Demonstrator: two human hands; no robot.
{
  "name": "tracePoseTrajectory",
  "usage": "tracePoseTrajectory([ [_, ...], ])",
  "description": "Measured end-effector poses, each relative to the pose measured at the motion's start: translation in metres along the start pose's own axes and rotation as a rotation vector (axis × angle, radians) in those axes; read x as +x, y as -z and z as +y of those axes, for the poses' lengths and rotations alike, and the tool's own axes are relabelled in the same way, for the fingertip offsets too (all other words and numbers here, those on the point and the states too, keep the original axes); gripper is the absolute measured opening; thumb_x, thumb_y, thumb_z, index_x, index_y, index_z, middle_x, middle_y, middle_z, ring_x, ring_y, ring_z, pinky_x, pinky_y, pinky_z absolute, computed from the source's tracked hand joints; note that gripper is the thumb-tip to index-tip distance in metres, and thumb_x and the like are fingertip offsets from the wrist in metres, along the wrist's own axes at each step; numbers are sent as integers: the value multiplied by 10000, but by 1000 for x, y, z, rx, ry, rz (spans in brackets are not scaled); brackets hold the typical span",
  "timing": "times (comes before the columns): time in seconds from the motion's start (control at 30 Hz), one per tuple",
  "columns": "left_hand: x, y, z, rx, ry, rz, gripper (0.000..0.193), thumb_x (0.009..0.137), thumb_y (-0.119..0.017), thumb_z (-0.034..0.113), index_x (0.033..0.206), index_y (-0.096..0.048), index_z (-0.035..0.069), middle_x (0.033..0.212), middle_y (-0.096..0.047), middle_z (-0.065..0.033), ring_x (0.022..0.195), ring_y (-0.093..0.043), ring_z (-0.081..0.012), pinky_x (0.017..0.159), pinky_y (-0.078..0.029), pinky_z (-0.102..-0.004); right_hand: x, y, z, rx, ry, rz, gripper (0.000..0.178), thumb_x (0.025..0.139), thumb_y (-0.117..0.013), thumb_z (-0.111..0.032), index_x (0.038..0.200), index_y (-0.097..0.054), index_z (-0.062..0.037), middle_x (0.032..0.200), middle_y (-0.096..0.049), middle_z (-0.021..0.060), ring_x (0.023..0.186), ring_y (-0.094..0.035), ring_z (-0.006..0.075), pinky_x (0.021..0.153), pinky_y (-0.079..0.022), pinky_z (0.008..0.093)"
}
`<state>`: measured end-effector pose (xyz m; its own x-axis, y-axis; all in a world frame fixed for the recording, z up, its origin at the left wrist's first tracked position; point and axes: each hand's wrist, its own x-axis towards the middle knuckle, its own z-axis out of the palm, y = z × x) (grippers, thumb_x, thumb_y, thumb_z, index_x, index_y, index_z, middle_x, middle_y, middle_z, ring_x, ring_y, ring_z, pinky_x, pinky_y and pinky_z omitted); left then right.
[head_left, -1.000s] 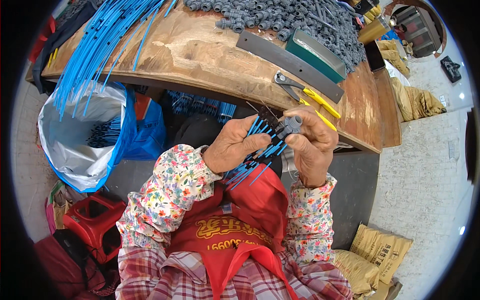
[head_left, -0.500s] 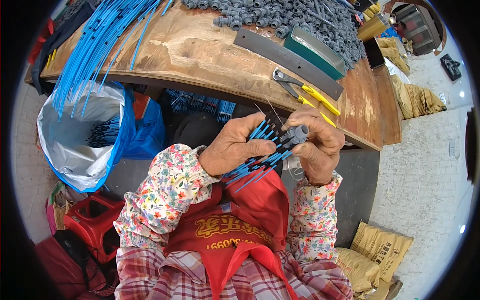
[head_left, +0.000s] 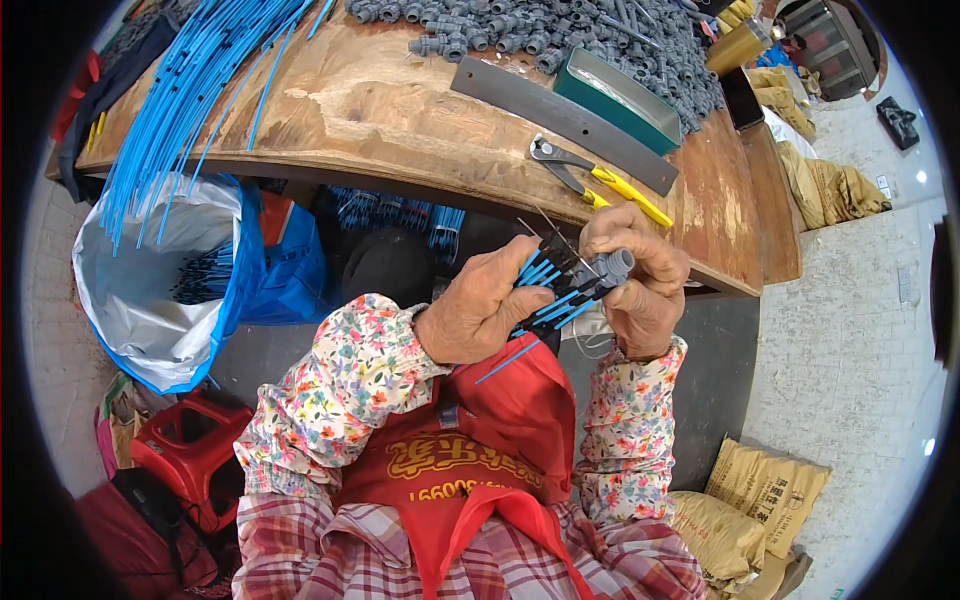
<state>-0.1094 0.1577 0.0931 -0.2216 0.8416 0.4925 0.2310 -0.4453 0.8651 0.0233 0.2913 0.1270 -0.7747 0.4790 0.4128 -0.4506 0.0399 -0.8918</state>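
Note:
My left hand (head_left: 478, 308) is closed round a bundle of thin blue tubes (head_left: 540, 272) with black ends, its thumb pressed across them. My right hand (head_left: 645, 285) grips a grey threaded plastic fitting (head_left: 614, 264) between thumb and fingers, right against the bundle's black ends. Fine stiff wires stick out past the tubes between the two hands. A thin pale loop of wire or cord (head_left: 592, 345) hangs below the right hand. Both hands are held over my lap, before the table edge, and the fingers hide where tubes and fitting meet.
On the wooden table (head_left: 400, 125) lie yellow-handled cutting pliers (head_left: 600, 180), a grey metal bar (head_left: 560, 120), a green tray (head_left: 620, 100) and heaped grey fittings (head_left: 520, 25). Blue tubes (head_left: 190, 90) overhang its left edge above an open sack (head_left: 160, 330). A red stool (head_left: 190, 440) stands lower left.
The fitting has moved slightly right and up in my right hand. My left hand and the bundle have shifted a little right. Both hands keep their grip.

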Motion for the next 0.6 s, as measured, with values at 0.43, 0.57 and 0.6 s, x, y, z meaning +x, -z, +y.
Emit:
tracePoseTrajectory([
  [0.43, 8, 2, -9, -450, 184, -174, 291, 955, -515, 266, 1067, -485, -1, 665, -424, 39, 613, -364, -48, 545, -340, -221, 18, 9, 8, 38, 108, -149, 483, 621, -812, -305, 937, -687, 37, 894, -617, 120, 858, -563, 217, 744, -437, 300],
  [0.57, 2, 4, -13, -546, 242, -130, 375, 966, -494, 307, 1171, -493, -7, 816, -493, 55, 689, -395, -19, 605, -345, -181, 19, 6, 10, 42, 107, -156, 476, 639, -807, -317, 942, -680, 27, 870, -597, 110, 820, -543, 209, 702, -419, 302],
  [0.6, 1, 5, -13, -567, 257, -114, 413, 967, -489, 314, 1220, -495, -13, 894, -531, 57, 728, -417, -10, 636, -353, -167, 19, 4, 10, 22, 110, -129, 474, 656, -798, -340, 942, -674, 17, 837, -577, 99, 775, -523, 201, 659, -396, 301],
])
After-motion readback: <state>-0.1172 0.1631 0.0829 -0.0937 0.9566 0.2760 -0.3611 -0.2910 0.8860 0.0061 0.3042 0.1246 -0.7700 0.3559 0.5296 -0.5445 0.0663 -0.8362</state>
